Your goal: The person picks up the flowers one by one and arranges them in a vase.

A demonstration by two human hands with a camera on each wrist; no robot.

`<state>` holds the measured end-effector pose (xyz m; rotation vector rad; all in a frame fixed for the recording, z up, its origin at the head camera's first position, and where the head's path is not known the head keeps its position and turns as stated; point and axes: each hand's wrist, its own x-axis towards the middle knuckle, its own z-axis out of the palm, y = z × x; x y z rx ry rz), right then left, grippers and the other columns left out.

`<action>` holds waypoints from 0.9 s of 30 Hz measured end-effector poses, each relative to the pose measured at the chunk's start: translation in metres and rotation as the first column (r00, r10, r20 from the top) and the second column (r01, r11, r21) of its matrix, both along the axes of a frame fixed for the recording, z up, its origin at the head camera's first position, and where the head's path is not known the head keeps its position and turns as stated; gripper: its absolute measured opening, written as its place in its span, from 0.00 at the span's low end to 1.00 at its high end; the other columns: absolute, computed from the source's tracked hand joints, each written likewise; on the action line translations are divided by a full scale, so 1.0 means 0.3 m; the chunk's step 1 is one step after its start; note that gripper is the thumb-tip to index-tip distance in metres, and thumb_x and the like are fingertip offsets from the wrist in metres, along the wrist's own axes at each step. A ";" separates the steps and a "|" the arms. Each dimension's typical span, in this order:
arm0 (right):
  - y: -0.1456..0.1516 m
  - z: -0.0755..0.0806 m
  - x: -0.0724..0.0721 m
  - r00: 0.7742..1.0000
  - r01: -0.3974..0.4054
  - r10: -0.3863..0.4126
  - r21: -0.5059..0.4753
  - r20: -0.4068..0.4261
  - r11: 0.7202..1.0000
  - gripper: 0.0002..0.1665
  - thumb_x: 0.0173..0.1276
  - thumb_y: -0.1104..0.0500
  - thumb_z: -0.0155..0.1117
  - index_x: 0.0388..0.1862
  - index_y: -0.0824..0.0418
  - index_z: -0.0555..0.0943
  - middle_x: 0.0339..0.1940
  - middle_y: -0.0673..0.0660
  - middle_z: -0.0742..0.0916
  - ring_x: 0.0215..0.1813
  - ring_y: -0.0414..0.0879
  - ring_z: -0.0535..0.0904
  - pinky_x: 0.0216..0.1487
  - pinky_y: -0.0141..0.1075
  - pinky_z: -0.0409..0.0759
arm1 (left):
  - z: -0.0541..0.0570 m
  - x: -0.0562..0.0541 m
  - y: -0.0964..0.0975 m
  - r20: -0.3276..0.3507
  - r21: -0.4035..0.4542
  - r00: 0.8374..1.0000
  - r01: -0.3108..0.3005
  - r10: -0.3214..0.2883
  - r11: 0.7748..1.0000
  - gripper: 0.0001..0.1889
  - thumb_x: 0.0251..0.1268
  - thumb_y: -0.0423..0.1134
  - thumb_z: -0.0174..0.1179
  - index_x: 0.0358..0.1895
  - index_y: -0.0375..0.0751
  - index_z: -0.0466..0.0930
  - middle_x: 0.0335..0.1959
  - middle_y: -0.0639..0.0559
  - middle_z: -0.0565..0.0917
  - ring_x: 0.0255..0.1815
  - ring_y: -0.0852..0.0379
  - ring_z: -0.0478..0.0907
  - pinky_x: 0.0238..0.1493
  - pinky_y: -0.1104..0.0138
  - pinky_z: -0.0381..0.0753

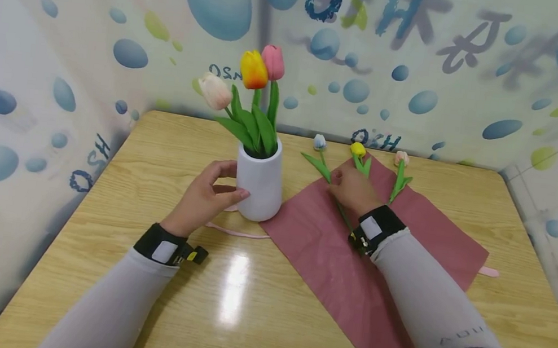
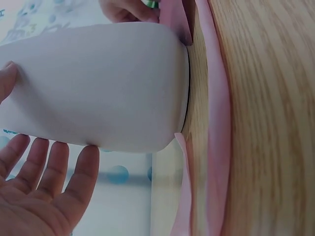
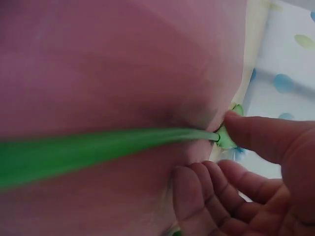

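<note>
A white vase (image 1: 259,183) stands upright with three artificial tulips, pale pink (image 1: 215,91), orange-yellow (image 1: 254,70) and pink (image 1: 273,63). My left hand (image 1: 207,195) holds the vase from its left side, thumb across the front; the fingertips (image 2: 88,152) meet its wall in the left wrist view. Over the dark pink wrapping sheet (image 1: 312,245), my right hand (image 1: 354,190) pinches the stem of a light blue tulip (image 1: 320,142) just below its leaf. That green stem (image 3: 98,147) runs out past the thumb in the right wrist view.
Beside the right hand lie a yellow tulip (image 1: 358,150) and a peach tulip (image 1: 401,159), partly on the sheet. A pink ribbon (image 1: 237,233) passes by the vase's foot, and another ribbon end (image 1: 489,272) pokes out at right. A patterned curtain (image 1: 170,43) stands behind the wooden table (image 1: 181,322).
</note>
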<state>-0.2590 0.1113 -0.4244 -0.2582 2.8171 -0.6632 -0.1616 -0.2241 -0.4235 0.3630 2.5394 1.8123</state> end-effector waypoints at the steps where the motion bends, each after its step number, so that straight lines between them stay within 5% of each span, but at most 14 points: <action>1: 0.002 -0.001 -0.005 1.000 0.006 -0.006 0.011 0.018 1.000 0.15 0.74 0.52 0.67 0.39 0.63 0.81 0.28 0.55 0.81 0.34 0.50 0.79 0.37 0.40 0.78 | -0.001 0.000 0.002 0.001 -0.005 1.000 -0.002 0.002 1.000 0.33 0.67 0.44 0.72 0.73 0.49 0.71 0.66 0.50 0.76 0.68 0.51 0.73 0.66 0.47 0.78; 5: 0.008 -0.003 -0.025 0.997 0.012 -0.015 0.039 0.071 0.999 0.21 0.72 0.56 0.66 0.18 0.59 0.76 0.13 0.48 0.69 0.19 0.44 0.70 0.23 0.34 0.66 | -0.008 -0.001 0.006 -0.010 -0.015 1.000 -0.005 0.005 1.000 0.33 0.67 0.45 0.72 0.74 0.49 0.70 0.66 0.50 0.75 0.68 0.51 0.72 0.67 0.46 0.78; 8: 0.011 0.002 -0.035 0.994 0.020 -0.025 0.047 0.102 0.999 0.21 0.69 0.60 0.63 0.14 0.57 0.74 0.11 0.46 0.68 0.16 0.42 0.68 0.20 0.32 0.63 | -0.011 -0.002 0.011 -0.020 -0.017 1.000 -0.003 0.003 1.000 0.35 0.67 0.46 0.72 0.75 0.51 0.69 0.66 0.50 0.74 0.67 0.51 0.72 0.67 0.46 0.77; 27: 0.015 0.024 -0.032 0.988 0.072 -0.083 0.088 0.127 0.993 0.20 0.68 0.55 0.65 0.16 0.58 0.74 0.13 0.48 0.71 0.20 0.45 0.72 0.23 0.34 0.68 | -0.011 0.003 0.031 -0.023 -0.007 1.000 0.003 -0.003 1.000 0.35 0.68 0.45 0.71 0.76 0.52 0.68 0.74 0.52 0.70 0.74 0.50 0.68 0.69 0.45 0.76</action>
